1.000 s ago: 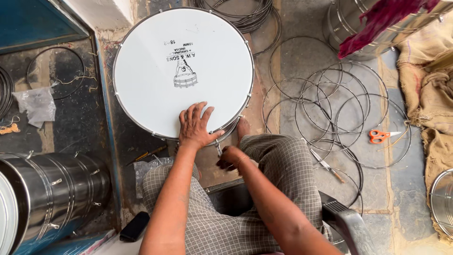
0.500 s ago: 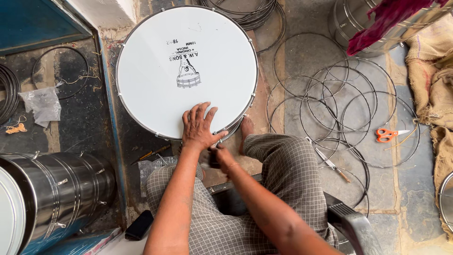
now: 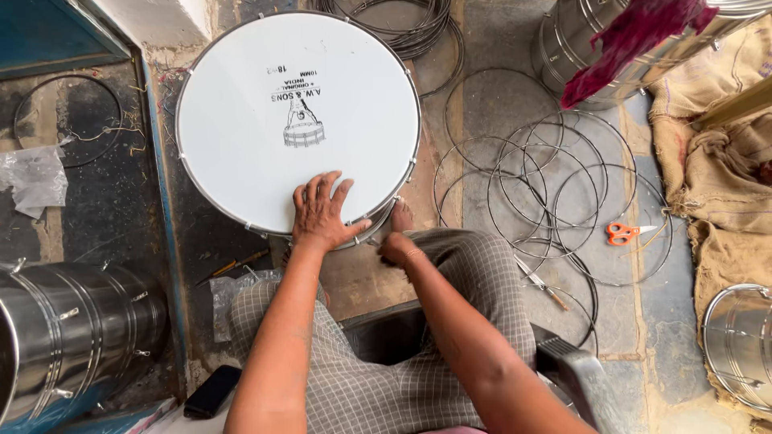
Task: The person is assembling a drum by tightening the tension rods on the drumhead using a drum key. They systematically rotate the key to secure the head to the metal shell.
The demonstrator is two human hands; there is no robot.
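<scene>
A large drum with a white round head [image 3: 265, 96] and a metal rim stands on the floor in front of my knees. My left hand [image 3: 323, 213] lies flat on the near edge of the white drumhead, fingers spread. My right hand [image 3: 396, 245] is just below the drum's near rim, fingers curled against its side; what it grips is hidden by the hand and rim.
Several thin wire hoops [image 3: 555, 193] lie on the floor at right, with orange-handled scissors [image 3: 626, 233] among them. A steel drum shell [image 3: 64, 337] lies at lower left, another [image 3: 740, 341] at lower right. Burlap sacks [image 3: 724, 161] lie at right. A dark phone [image 3: 211, 391] lies near my leg.
The view has shifted slightly, so the drum sits a little to the right and higher. My hands stay at the drum's near rim; the right hand has moved only slightly.
</scene>
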